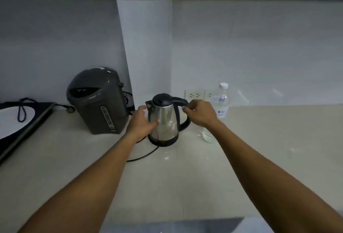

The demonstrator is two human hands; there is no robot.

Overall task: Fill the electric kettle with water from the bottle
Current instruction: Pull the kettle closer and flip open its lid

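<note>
Stainless-steel electric kettle with black lid and handle [164, 119]: upright on black base, centre of beige countertop [259, 140], lid closed. Left hand [142, 121]: spread flat against kettle body. Right hand [199, 113]: fingers pinching handle top. Clear capped plastic water bottle [221, 99]: upright just right, behind right hand. Dark grey thermo pot [98, 101]: near left. Black power cord [144, 155]: trailing forward from base.

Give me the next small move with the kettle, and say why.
Probably open the lid: it is shut on the kettle, so no water can go in yet. The left hand already rests on the steel body and the right hand is at the handle, near the lid. The bottle stands capped behind the right hand, untouched.
</note>
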